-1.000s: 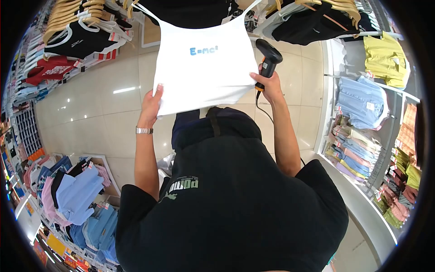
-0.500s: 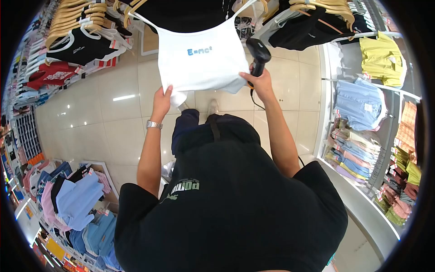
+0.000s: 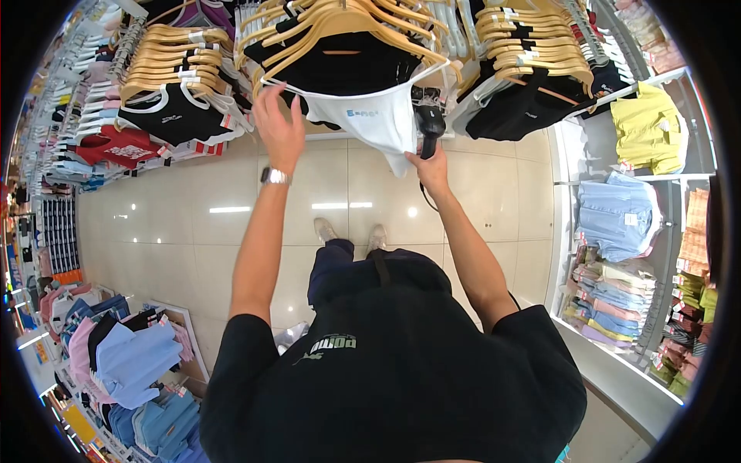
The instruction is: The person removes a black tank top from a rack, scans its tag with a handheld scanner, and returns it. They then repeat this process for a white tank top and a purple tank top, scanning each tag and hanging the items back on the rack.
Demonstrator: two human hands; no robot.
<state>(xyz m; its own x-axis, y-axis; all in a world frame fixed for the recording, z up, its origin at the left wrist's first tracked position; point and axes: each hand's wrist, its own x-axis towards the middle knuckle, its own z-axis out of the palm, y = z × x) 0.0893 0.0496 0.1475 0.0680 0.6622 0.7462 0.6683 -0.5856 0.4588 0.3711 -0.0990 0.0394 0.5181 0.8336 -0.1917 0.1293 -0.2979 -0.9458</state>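
Note:
A white camisole (image 3: 378, 131) with blue "E=mc²" lettering hangs by thin straps from a wooden hanger (image 3: 401, 48) at the front of a rail. My left hand (image 3: 279, 127) is raised beside its left strap and the hanger's end, fingers apart and nothing in them. In my right hand (image 3: 430, 168) is a black handheld barcode scanner (image 3: 431, 123), its cord trailing down past the wrist. The thumb of that hand is right at the camisole's lower hem, which is drawn toward it to a point.
Black tops on wooden hangers (image 3: 174, 58) line the rail to the left, with a red shirt (image 3: 116, 147) below. More black tops (image 3: 502, 114) hang on the right. Shelves hold a yellow shirt (image 3: 647, 127) and a blue shirt (image 3: 617, 212). A folded-clothes display (image 3: 143, 351) stands lower left.
My left hand has let go of the camisole's hem and moved up to the strap. The hem has dropped on that side, and more of the rail and hangers shows.

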